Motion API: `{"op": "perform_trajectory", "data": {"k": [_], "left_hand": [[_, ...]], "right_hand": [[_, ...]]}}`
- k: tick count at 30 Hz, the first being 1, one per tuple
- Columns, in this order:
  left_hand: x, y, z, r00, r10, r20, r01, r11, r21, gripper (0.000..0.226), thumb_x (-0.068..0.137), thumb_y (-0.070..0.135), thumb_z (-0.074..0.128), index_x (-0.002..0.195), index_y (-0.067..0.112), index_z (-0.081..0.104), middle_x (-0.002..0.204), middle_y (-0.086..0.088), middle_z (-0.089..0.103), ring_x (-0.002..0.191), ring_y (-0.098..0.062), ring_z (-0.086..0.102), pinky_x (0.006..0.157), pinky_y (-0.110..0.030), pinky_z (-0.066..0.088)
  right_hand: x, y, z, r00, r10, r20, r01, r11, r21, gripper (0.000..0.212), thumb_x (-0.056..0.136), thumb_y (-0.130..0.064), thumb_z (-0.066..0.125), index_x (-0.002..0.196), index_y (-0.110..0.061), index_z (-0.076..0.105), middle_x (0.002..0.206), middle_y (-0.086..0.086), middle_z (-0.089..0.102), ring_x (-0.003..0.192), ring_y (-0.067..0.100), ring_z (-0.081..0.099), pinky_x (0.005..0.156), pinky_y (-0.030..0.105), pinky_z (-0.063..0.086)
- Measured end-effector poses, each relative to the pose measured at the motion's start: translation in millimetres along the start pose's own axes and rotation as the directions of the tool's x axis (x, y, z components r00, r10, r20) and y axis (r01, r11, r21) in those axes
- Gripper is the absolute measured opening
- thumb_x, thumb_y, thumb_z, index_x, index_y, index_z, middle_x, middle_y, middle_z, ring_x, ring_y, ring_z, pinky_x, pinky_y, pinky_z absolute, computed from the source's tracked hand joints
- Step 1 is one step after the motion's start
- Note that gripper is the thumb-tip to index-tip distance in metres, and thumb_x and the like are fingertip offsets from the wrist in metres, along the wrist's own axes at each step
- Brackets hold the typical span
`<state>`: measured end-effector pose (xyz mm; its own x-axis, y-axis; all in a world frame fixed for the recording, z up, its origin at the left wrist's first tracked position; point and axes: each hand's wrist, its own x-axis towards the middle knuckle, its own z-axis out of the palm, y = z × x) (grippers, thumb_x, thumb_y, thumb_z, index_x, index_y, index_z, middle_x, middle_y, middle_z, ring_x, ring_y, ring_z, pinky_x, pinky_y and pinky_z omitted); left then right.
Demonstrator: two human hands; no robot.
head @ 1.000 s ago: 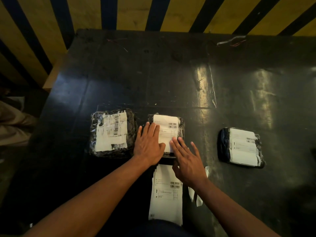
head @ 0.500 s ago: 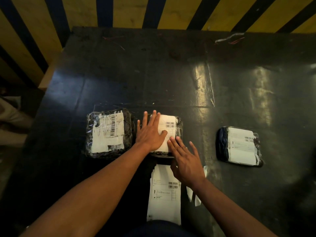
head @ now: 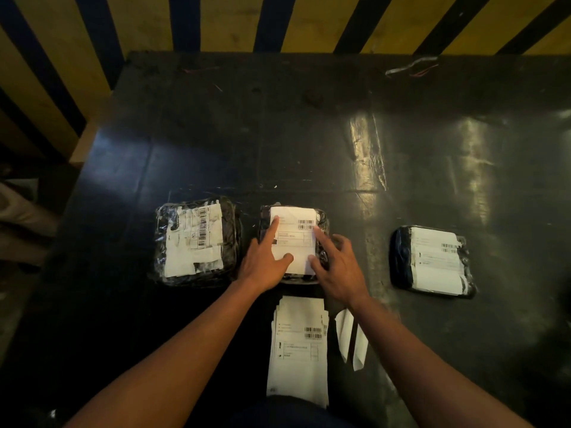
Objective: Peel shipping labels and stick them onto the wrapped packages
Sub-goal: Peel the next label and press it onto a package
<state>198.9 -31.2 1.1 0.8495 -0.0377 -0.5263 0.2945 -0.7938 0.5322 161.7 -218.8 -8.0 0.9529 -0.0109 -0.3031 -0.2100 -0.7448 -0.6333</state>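
Three black wrapped packages lie in a row on the dark table. The middle package [head: 323, 223] carries a white shipping label [head: 296, 242]. My left hand [head: 265, 261] rests on the label's left side, index finger stretched up and thumb on the lower edge. My right hand [head: 336, 267] touches the label's right edge with spread fingers. The left package [head: 197, 242] has a torn white label. The right package [head: 432, 261] has a white label too. A stack of label sheets [head: 298, 350] lies near the front edge.
Two peeled backing strips [head: 350, 338] lie right of the stack. The black table [head: 309, 134] stretches far behind the packages. Wire scraps [head: 411, 66] sit at the back right. A yellow and black striped wall stands behind. The table's left edge drops off.
My right hand moved up from the package's lower edge to the label's right side. My left hand slid left and down, uncovering more of the label.
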Motion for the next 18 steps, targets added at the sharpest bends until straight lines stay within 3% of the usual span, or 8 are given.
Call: {"op": "perform_trajectory", "data": {"k": [2, 4, 9, 14, 18], "left_hand": [[-5, -4, 1, 1.0, 0.002, -0.005, -0.002, 0.999, -0.042, 0.094, 0.094, 0.042, 0.065, 0.152, 0.064, -0.006, 0.146, -0.01, 0.056, 0.126, -0.033, 0.058, 0.105, -0.052, 0.051], [-7, -4, -1, 1.0, -0.005, -0.016, 0.005, 0.999, -0.039, 0.094, 0.093, 0.043, 0.066, 0.152, 0.063, -0.004, 0.143, -0.008, 0.058, 0.122, -0.03, 0.061, 0.101, -0.051, 0.053], [-2, 5, -7, 0.999, -0.027, -0.025, 0.027, 0.999, -0.024, 0.092, 0.092, 0.046, 0.068, 0.157, 0.055, 0.003, 0.145, -0.009, 0.052, 0.13, -0.031, 0.052, 0.106, -0.046, 0.049], [-1, 22, -25, 0.998, -0.053, -0.042, 0.053, 0.998, -0.014, 0.079, 0.094, 0.058, 0.06, 0.159, 0.051, 0.016, 0.154, -0.016, 0.039, 0.141, -0.037, 0.042, 0.112, -0.045, 0.038], [-1, 37, -41, 0.997, -0.021, -0.077, 0.021, 1.0, -0.003, 0.074, 0.094, 0.062, 0.058, 0.158, 0.049, 0.024, 0.153, -0.016, 0.04, 0.142, -0.035, 0.04, 0.113, -0.044, 0.038]], "right_hand": [[10, -5, -2, 0.987, 0.069, 0.146, -0.07, 0.998, -0.004, 0.072, 0.102, -0.052, 0.051, 0.16, -0.051, 0.007, 0.149, 0.014, 0.039, 0.129, 0.03, 0.053, 0.104, 0.044, 0.049], [16, -7, -3, 0.985, 0.08, 0.153, -0.077, 0.997, -0.024, 0.075, 0.102, -0.054, 0.052, 0.159, -0.053, 0.002, 0.138, 0.015, 0.047, 0.121, 0.03, 0.056, 0.102, 0.044, 0.049], [24, -8, -5, 0.988, 0.073, 0.137, -0.07, 0.997, -0.025, 0.071, 0.101, -0.052, 0.053, 0.159, -0.051, 0.013, 0.138, 0.015, 0.047, 0.125, 0.031, 0.053, 0.103, 0.045, 0.049], [35, -12, -19, 0.995, 0.044, 0.09, -0.05, 0.997, 0.057, 0.06, 0.101, -0.056, 0.051, 0.157, -0.047, 0.031, 0.13, 0.012, 0.049, 0.109, 0.022, 0.054, 0.092, 0.032, 0.047], [43, -16, -33, 0.998, 0.038, 0.046, -0.043, 0.991, 0.126, 0.057, 0.1, -0.056, 0.052, 0.154, -0.042, 0.041, 0.129, 0.011, 0.052, 0.109, 0.021, 0.056, 0.091, 0.031, 0.048]]}}
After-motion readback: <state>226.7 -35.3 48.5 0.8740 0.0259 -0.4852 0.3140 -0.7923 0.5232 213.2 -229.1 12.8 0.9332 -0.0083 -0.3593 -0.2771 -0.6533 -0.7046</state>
